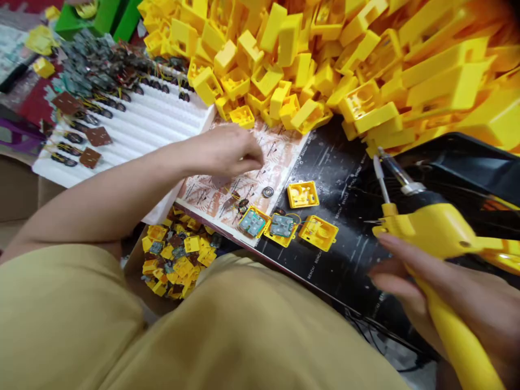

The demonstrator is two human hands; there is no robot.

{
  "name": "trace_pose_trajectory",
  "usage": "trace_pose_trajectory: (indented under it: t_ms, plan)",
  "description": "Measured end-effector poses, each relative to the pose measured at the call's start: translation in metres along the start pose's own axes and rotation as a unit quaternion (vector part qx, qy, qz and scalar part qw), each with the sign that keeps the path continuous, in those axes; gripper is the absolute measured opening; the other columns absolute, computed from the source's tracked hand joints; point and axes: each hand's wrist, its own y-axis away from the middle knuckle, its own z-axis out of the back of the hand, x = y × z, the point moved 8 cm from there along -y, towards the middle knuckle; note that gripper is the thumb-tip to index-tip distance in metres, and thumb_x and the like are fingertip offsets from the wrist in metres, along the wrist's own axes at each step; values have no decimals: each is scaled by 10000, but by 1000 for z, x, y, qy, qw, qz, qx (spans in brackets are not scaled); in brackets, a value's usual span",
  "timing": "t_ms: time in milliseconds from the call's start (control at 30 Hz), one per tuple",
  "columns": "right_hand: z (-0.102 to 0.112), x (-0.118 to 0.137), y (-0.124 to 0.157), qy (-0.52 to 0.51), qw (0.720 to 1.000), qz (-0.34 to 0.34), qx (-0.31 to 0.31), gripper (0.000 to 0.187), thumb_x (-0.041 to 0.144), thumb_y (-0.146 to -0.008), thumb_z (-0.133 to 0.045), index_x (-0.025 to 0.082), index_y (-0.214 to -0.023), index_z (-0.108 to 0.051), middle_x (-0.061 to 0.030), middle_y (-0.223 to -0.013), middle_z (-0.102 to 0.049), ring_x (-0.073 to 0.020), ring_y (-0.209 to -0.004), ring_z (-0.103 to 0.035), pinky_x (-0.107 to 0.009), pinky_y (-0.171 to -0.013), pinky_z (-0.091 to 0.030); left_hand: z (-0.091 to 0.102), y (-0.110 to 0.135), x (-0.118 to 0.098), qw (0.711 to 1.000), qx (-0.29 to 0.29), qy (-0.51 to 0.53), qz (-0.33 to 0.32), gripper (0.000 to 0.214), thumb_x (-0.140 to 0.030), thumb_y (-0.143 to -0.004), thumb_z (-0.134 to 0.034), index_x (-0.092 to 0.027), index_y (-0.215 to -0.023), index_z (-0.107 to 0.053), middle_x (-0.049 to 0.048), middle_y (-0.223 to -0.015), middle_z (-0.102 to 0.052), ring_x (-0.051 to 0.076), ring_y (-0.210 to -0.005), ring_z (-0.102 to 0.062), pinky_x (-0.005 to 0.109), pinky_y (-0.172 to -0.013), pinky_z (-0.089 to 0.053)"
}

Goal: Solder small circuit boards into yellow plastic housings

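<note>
My left hand [239, 149] hovers over the patterned sheet [276, 143], its fingers curled together; whatever they may pinch is hidden. My right hand [475, 292] grips a yellow soldering gun [430, 227] whose metal tip points away toward the heaped casings. Between the hands, near the bench edge, two small yellow casings hold circuit boards, one a greenish board [252, 221] and the other a grey board [281, 225]. Beside them lies an open yellow casing [320, 234] with thin wire reaching it. Another open casing [302, 194] sits behind. A small round disc [267, 192] lies on the sheet.
Yellow casings [284, 43] are heaped across the back. At left, a ridged white foam tray [150, 122] carries wired round parts and brown boards [98, 136], with grey parts [89, 59] piled behind. Below the bench [345, 216], a container holds mixed yellow pieces [182, 265].
</note>
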Motion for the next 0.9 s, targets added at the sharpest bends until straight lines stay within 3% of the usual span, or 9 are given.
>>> trace_pose_trajectory:
  t_ms: [67, 133, 267, 367, 533, 633, 733, 800, 900]
  plan:
    - [-8, 12, -22, -15, 997, 71, -2, 408, 188, -885, -624, 325, -1264, -566, 58, -731, -681, -111, -570, -650, -195, -529, -505, -11, 25, 9, 997, 73, 3, -40, 244, -314, -823, -556, -220, -987, -710, 36, -1005, -714, 187, -939, -649, 293, -882, -445]
    - [-25, 16, -42, -46, 992, 110, 35, 280, 188, -908, -585, 262, -1178, -583, -4, -906, -706, -137, -742, -685, -221, -636, -535, -23, 44, 13, 991, 108, 5, -76, 307, -305, -803, -564, -222, -1074, -681, 52, -1147, -687, 203, -1052, -623, 311, -946, -428]
    - [-61, 12, -75, -39, 983, 159, 84, 287, 285, -920, -570, 219, -1192, -507, -46, -949, -671, -197, -868, -661, -388, -851, -536, -34, 54, 24, 997, 39, 3, -62, 254, -278, -810, -531, -223, -1011, -676, 47, -1195, -673, 222, -1160, -583, 394, -1049, -363]
    - [-79, 2, -88, -59, 985, 123, 107, 360, 315, -904, -587, 218, -1231, -474, -63, -1064, -656, -199, -930, -649, -362, -816, -540, -30, 54, 30, 996, -20, 66, -49, 209, -333, -837, -517, -216, -861, -688, 27, -1031, -725, 190, -1023, -655, 373, -1012, -404]
    - [-82, 9, -81, -27, 993, 90, 67, 372, 349, -902, -600, 209, -1224, -479, -63, -1022, -664, -202, -899, -652, -344, -812, -523, -17, 46, 28, 977, -73, 201, -7, 252, -355, -825, -547, -180, -902, -711, 36, -883, -746, 146, -828, -687, 260, -795, -497]
    - [-76, 16, -67, 68, 996, 48, 14, 389, 437, -894, -603, 198, -1187, -512, -67, -924, -669, -205, -758, -641, -321, -681, -493, -16, 31, 9, 978, -91, 185, 19, 222, -302, -839, -551, -170, -891, -721, 20, -828, -742, 137, -791, -680, 255, -761, -489]
    - [-64, 18, -58, 103, 994, 28, -18, 430, 491, -872, -619, 204, -1177, -520, -52, -869, -671, -188, -676, -619, -312, -644, -475, -20, 13, -17, 986, -89, 141, -7, 193, -239, -828, -567, -191, -921, -730, 12, -846, -745, 147, -826, -681, 260, -766, -477]
    - [-60, 17, -59, 53, 998, 46, 2, 372, 417, -896, -606, 236, -1202, -496, -53, -959, -677, -196, -802, -644, -326, -748, -498, -22, 4, -29, 989, -86, 120, -26, 191, -206, -814, -573, -196, -924, -729, 10, -825, -741, 146, -802, -676, 253, -743, -469]
    - [-68, 11, -66, -48, 991, 78, 102, 361, 319, -909, -574, 264, -1244, -452, -54, -1086, -651, -209, -999, -627, -350, -844, -500, -25, -2, -35, 989, -78, 124, -30, 181, -174, -811, -560, -177, -899, -717, 6, -770, -723, 126, -722, -657, 229, -679, -449]
